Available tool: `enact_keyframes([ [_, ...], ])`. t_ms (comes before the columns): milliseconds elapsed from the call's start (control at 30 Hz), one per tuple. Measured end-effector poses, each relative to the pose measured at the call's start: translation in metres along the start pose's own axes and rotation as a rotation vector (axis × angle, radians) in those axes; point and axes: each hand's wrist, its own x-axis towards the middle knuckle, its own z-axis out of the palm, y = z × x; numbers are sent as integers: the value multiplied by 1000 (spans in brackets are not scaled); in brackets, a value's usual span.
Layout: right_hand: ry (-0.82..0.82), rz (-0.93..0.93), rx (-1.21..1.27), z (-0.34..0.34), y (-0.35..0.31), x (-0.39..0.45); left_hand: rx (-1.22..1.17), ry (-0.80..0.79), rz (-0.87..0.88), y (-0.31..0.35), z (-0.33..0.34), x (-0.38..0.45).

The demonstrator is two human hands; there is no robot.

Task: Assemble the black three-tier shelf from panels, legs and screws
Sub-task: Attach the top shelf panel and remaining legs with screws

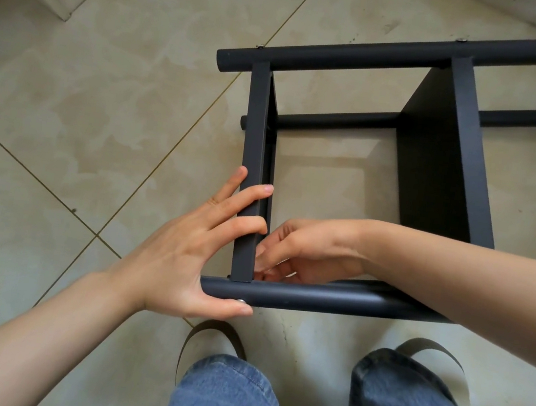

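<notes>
Nearest the camera are the person's jeans-clad knees and slippers on the tiled floor. Just beyond them lies the near leg, a round black tube with a silver screw sitting in its underside. The left hand spans this corner: the thumb presses under the tube beside the screw, while the fingers curl over the edge of the end panel and hold it. The right hand reaches inside the frame, fingers bent at the joint where panel meets leg; whether it pinches a nut or merely steadies the panel cannot be told.

The shelf lies on its side on the floor, partly built. Farther off stands the middle panel, and beyond it the far leg with two screw heads showing.

The tubes and panels look stiff, smooth and fairly light. The painted surface probably slips, so gripping around a leg near a joint seems the safest hold.
</notes>
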Motion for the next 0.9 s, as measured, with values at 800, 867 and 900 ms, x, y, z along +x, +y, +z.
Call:
enact_keyframes([
  [800,-49,-52,-12,-2,8,2,221,14,81,-9,4,-2],
  [867,-49,-66,-18,-2,7,1,210,10,69,-8,4,-2],
  [900,-41,-67,-26,-2,7,1,202,8,64,-8,4,-2],
])
